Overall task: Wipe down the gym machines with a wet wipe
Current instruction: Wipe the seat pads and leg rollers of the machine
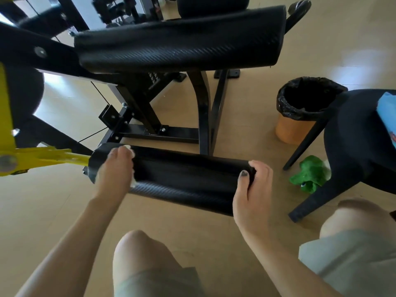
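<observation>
A black padded roller (184, 179) lies low in front of my knees, fixed to a yellow lever arm (42, 159) of the gym machine. My left hand (115, 168) presses a white wet wipe (129, 147) onto the roller's left end; only the wipe's edges show around my fingers. My right hand (250, 189) grips the roller's right end, thumb on its cap. A larger black padded seat (180, 41) sits above and behind on the black frame (158, 131).
An orange waste bin (300, 112) with a black liner stands on the floor at the right. A black plastic stool (353, 146) with a blue pack (387, 116) on it is at the far right. A green wrapper (310, 174) lies beneath it.
</observation>
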Demonstrator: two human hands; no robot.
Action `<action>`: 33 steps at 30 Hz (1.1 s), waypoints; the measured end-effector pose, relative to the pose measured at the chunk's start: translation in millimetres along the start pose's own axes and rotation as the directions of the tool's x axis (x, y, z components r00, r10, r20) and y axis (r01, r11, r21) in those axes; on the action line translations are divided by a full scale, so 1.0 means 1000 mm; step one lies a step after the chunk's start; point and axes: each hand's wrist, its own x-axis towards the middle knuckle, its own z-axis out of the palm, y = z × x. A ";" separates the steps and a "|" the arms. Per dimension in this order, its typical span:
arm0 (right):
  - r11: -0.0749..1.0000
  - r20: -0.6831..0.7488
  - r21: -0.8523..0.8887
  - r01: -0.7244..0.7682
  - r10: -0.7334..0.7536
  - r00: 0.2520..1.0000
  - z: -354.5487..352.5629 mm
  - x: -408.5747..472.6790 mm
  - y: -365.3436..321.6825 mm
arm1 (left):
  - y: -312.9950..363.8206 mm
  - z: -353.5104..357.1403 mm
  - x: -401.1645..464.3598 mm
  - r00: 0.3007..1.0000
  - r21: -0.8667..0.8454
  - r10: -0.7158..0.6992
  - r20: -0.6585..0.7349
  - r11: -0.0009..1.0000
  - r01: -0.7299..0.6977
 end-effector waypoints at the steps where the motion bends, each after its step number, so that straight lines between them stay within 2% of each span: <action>1: 0.999 0.007 -0.036 -0.025 0.025 1.000 0.003 0.004 -0.005 | -0.017 -0.002 0.006 0.992 -0.028 -0.125 -0.013 0.992 0.124; 2: 0.997 0.012 -0.073 -0.039 0.040 0.999 0.006 0.006 -0.008 | -0.027 -0.002 0.012 0.974 -0.060 -0.227 -0.021 0.972 0.225; 4: 0.995 0.004 -0.093 -0.048 0.049 0.999 0.010 0.004 -0.008 | -0.015 -0.001 0.015 0.954 -0.076 -0.301 -0.001 0.951 0.300; 6: 0.997 -0.026 -0.065 -0.040 0.038 0.999 0.011 -0.001 -0.005 | 0.029 -0.003 0.008 0.990 -0.038 -0.140 -0.010 0.990 0.139; 8: 0.999 -0.052 -0.029 -0.041 0.039 0.998 0.012 -0.003 -0.003 | 0.092 -0.006 -0.013 0.991 -0.101 0.051 0.122 0.994 -0.038; 10: 0.998 -0.055 -0.002 -0.056 0.055 0.997 0.011 -0.003 -0.002 | 0.145 -0.012 -0.043 0.948 -0.251 0.221 0.229 0.954 -0.162; 11: 0.998 -0.053 -0.001 -0.056 0.056 0.997 0.010 -0.003 -0.002 | 0.161 -0.015 -0.052 0.921 -0.315 0.342 0.189 0.909 -0.273; 12: 0.998 -0.045 0.001 -0.055 0.055 0.997 0.009 -0.002 -0.002 | 0.168 -0.016 -0.054 0.899 -0.375 0.395 0.189 0.875 -0.306; 13: 0.998 -0.032 0.009 -0.060 0.060 0.998 0.009 -0.001 -0.001 | 0.164 -0.012 -0.051 0.892 -0.337 0.424 0.159 0.872 -0.354; 15: 0.997 -0.017 0.017 -0.071 0.071 0.997 0.008 0.000 -0.002 | 0.141 -0.011 -0.034 0.894 -0.249 0.402 0.198 0.903 -0.351; 16: 0.998 -0.017 0.008 -0.070 0.070 0.997 0.008 0.000 -0.002 | 0.119 -0.008 -0.020 0.921 -0.165 0.357 0.158 0.929 -0.332; 18: 0.998 -0.016 -0.013 -0.064 0.063 0.998 0.008 0.000 -0.002 | 0.062 -0.002 0.006 0.966 -0.024 0.166 0.197 0.986 -0.165; 20: 0.998 -0.018 -0.026 -0.056 0.055 0.998 0.009 0.000 -0.003 | 0.004 0.005 0.024 0.992 0.100 -0.008 0.123 0.995 -0.004; 22: 0.998 -0.018 -0.036 -0.050 0.049 0.999 0.009 0.000 -0.002 | -0.030 0.004 0.033 0.957 0.062 -0.233 0.175 0.972 0.225; 24: 0.998 -0.027 -0.051 -0.047 0.045 0.999 0.010 0.000 -0.002 | -0.037 0.002 0.039 0.939 0.141 -0.293 0.180 0.952 0.271; 25: 0.997 -0.027 -0.058 -0.053 0.052 0.998 0.010 0.000 -0.002 | -0.032 0.004 0.041 0.943 0.178 -0.295 0.156 0.947 0.267; 27: 0.995 -0.018 -0.068 -0.069 0.068 0.998 0.010 0.001 -0.004 | -0.011 0.007 0.037 0.973 0.177 -0.182 0.145 0.972 0.155; 30: 0.993 0.034 -0.084 -0.084 0.087 0.996 0.005 0.004 -0.013 | 0.047 0.005 0.027 0.962 0.165 0.002 0.273 0.985 -0.049; 31: 0.990 0.080 -0.091 -0.109 0.116 0.990 0.000 0.007 -0.020 | 0.071 -0.001 0.021 0.946 0.121 0.040 0.322 0.989 -0.083; 33: 0.968 0.191 -0.068 -0.242 0.251 0.949 -0.013 0.019 -0.037 | 0.120 -0.022 0.009 0.880 -0.176 0.125 0.459 0.983 -0.048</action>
